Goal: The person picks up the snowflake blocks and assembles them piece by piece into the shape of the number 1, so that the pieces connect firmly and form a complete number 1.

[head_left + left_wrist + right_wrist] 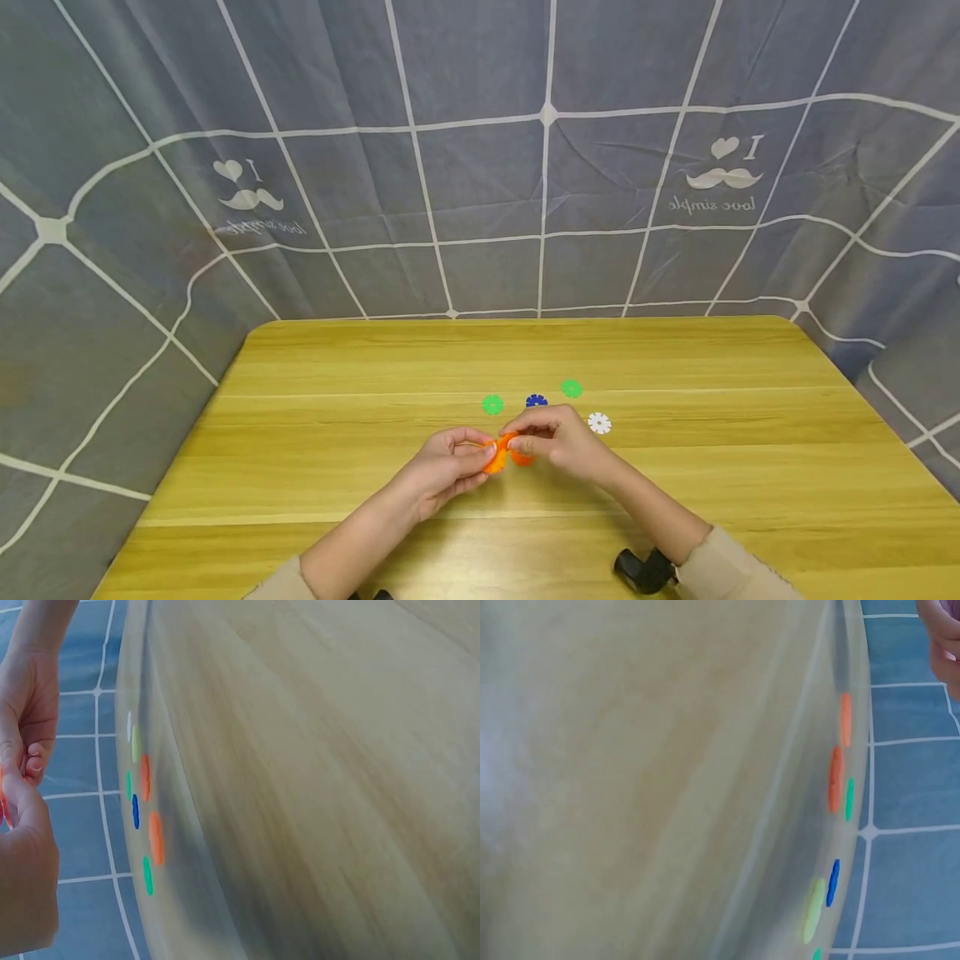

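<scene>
Above the table, my left hand (448, 473) pinches an orange, notched plastic disc (495, 460) between thumb and fingers. My right hand (561, 440) meets it from the other side and pinches an orange piece (507, 442) against that disc. Whether the two pieces are joined cannot be told. Below the right hand, another orange disc (522, 459) is partly covered. In the left wrist view, both hands come together at the left edge, with a sliver of orange (4, 802) between them. Only part of a hand (943, 645) shows in the right wrist view.
Beyond the hands lie a green disc (492, 405), a blue disc (536, 401), another green disc (572, 388) and a white disc (599, 423). A yellow-green disc (136, 744) shows in the wrist views. A grey curtain (487, 183) hangs behind the wooden table (337, 375).
</scene>
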`<state>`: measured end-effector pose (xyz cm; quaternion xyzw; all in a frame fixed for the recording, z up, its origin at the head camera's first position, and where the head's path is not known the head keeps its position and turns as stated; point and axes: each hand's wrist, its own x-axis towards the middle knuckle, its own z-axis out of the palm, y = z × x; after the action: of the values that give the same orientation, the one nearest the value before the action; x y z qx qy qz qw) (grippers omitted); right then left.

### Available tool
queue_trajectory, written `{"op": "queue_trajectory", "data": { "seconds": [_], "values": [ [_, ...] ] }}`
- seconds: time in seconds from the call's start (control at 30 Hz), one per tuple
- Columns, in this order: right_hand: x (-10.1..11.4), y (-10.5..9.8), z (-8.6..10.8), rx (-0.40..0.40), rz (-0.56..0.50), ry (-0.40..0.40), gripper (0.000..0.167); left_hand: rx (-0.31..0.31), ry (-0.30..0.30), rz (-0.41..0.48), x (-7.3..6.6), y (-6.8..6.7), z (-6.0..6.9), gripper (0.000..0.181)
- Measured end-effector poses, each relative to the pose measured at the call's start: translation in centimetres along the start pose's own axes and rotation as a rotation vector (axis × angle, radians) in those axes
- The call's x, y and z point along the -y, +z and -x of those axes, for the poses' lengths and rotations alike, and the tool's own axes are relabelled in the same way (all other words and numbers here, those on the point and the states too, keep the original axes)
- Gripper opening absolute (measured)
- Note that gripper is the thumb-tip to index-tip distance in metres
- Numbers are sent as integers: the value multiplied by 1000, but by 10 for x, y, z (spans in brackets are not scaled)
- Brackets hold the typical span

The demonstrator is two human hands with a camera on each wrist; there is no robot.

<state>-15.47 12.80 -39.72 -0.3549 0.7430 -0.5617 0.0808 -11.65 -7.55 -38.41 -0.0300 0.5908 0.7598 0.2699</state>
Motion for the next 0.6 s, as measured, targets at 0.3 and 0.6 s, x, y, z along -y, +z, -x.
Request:
{"op": "queue_trajectory", "data": {
  "seconds": [0.3,0.6],
  "values": [
    [1,-3,-2,96,1,-43,16,40,8,-65,-2,-1,0,32],
    [1,-3,-2,110,35,-57,17,67,12,-42,-2,1,0,35]
  ]
}}
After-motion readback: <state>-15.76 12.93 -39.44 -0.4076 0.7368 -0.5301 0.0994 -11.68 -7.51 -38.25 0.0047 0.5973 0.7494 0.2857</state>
